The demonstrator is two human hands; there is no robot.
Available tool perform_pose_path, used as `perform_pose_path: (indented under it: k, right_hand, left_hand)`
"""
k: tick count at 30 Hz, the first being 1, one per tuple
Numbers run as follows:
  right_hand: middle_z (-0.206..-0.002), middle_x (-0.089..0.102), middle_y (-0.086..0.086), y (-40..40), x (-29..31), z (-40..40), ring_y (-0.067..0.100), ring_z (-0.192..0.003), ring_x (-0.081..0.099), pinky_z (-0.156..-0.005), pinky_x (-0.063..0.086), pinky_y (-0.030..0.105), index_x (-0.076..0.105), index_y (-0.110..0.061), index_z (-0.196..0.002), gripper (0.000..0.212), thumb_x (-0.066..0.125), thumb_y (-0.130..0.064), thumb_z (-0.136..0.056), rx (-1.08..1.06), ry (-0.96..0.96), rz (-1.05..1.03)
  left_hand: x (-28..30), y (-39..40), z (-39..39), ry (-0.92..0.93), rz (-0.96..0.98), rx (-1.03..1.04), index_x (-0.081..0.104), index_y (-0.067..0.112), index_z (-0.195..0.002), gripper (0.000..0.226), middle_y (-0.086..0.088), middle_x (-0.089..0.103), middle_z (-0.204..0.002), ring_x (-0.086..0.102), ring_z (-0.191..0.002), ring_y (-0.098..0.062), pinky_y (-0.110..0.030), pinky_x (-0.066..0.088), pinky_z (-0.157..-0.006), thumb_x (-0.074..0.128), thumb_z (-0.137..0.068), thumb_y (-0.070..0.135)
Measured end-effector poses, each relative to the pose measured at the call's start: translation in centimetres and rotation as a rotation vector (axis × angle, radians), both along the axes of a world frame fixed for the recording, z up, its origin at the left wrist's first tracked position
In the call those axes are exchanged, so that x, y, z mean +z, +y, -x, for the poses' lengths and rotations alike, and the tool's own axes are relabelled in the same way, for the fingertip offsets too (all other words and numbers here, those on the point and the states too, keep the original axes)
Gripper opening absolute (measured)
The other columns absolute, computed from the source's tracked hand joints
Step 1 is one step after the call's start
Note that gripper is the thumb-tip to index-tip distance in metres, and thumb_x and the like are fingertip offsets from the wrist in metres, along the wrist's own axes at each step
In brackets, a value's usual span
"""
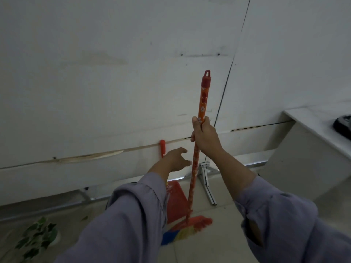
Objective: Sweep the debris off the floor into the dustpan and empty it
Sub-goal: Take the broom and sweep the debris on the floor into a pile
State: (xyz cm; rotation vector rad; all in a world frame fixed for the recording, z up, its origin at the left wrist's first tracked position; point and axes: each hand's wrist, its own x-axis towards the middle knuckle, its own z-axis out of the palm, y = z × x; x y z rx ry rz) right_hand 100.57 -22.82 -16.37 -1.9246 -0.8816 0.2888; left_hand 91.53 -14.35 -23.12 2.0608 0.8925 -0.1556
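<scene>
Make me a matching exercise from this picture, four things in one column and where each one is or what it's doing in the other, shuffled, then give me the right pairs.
Things
1. right hand
2. left hand
3. dustpan
4. leafy plant

States or places
A. leaning against the wall, handle up
B. on the floor at the lower left
C. gripping the broom handle
D. fingers spread, reaching forward, holding nothing

Pairs: 1-C, 2-D, 3-A, 4-B
</scene>
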Motion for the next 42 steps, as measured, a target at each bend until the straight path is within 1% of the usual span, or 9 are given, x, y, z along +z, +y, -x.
perform_pose_path:
  k: [6,9,13,19,26,31,34,39,42]
  right_hand:
    - [-0.075,0.064,0.003,-5.7,1.6,5.3,0.015,-0.068,0.064,-0.055,0.043,0.021,0.044,-0.014,-0.107,0.038,0.03,-0.05,-0.1,0.108,0.025,-0.024]
    - [-0.079,0.067,0.007,-7.3,1.9,8.2,0.02,-0.073,0.067,-0.064,0.052,0.034,0.044,-0.016,-0.105,0.042,0.03,-0.054,-0.098,0.171,0.037,-0.038]
    - [-0.075,0.066,0.007,-8.2,1.8,13.3,0.017,-0.067,0.066,-0.068,0.053,0.035,0.045,-0.014,-0.103,0.04,0.032,-0.052,-0.099,0.309,0.093,-0.048]
    - [-0.073,0.067,0.006,-6.6,2.3,22.5,0.017,-0.069,0.068,-0.07,0.053,0.035,0.045,-0.018,-0.104,0.038,0.031,-0.053,-0.099,0.523,0.137,-0.032]
    - [-0.08,0.07,0.011,-3.3,2.9,34.7,0.019,-0.075,0.068,-0.074,0.053,0.038,0.048,-0.012,-0.112,0.046,0.035,-0.053,-0.098,0.746,0.205,0.051]
    - [-0.091,0.068,0.014,-0.4,3.3,44.1,0.024,-0.089,0.066,-0.085,0.054,0.04,0.057,-0.006,-0.097,0.011,0.047,-0.006,-0.092,0.978,0.478,0.171]
    - [-0.094,0.068,0.017,1.0,2.4,50.0,0.029,-0.094,0.066,-0.084,0.057,0.039,0.064,-0.001,-0.087,0.036,0.034,0.017,-0.076,0.977,0.6,0.238]
    - [-0.092,0.072,0.019,3.6,-0.3,58.6,0.031,-0.088,0.07,-0.085,0.058,0.042,0.069,0.0,-0.096,0.033,0.048,-0.025,-0.095,0.974,0.734,0.367]
    - [-0.083,0.073,0.013,5.3,-1.4,63.1,0.023,-0.077,0.07,-0.083,0.059,0.038,0.07,-0.003,-0.092,0.028,0.067,-0.03,-0.087,1.064,0.611,0.519]
  left_hand:
    - [0.5,-8.2,5.8,-0.056,-0.027,0.009,0.051,0.019,-0.13,0.05,-0.009,0.061,-0.123,0.059,-0.113,-0.024,-0.034,0.048,-0.097,0.069,-0.085,0.031]
    - [-0.6,-12.0,9.5,-0.113,0.018,0.087,0.048,0.019,-0.129,0.048,-0.005,0.066,-0.099,0.066,-0.093,-0.025,-0.039,0.056,-0.088,0.066,-0.084,0.023]
    - [-1.3,-13.8,14.8,-0.125,0.017,0.211,0.047,0.017,-0.119,0.039,-0.004,0.066,-0.095,0.063,-0.079,-0.017,-0.028,0.051,-0.067,0.064,-0.087,0.031]
    - [-0.9,-13.2,23.5,-0.069,-0.024,0.333,0.043,0.013,-0.124,0.039,-0.012,0.062,-0.113,0.061,-0.105,-0.029,-0.045,0.051,-0.095,0.058,-0.09,0.025]
    - [-0.8,-10.7,36.3,-0.005,-0.097,0.423,0.051,0.005,-0.12,0.03,-0.015,0.062,-0.117,0.059,-0.104,-0.028,-0.037,0.047,-0.094,0.053,-0.093,0.02]
    - [-1.2,-8.5,48.3,0.036,-0.136,0.506,0.057,0.007,-0.105,0.017,-0.018,0.063,-0.114,0.059,-0.108,-0.035,-0.041,0.048,-0.095,0.051,-0.093,0.017]
    - [-1.8,-7.4,55.4,0.101,-0.133,0.5,0.055,0.005,-0.119,0.031,-0.015,0.06,-0.121,0.057,-0.11,-0.034,-0.041,0.045,-0.097,0.05,-0.095,0.024]
    - [-2.5,-6.4,65.7,0.201,-0.247,0.506,0.056,0.015,-0.119,0.029,-0.009,0.062,-0.121,0.058,-0.107,-0.029,-0.033,0.043,-0.087,0.057,-0.091,0.023]
    - [-3.5,-6.2,70.6,0.256,-0.324,0.536,0.058,0.018,-0.116,0.027,-0.008,0.064,-0.116,0.061,-0.107,-0.029,-0.035,0.049,-0.091,0.058,-0.089,0.019]
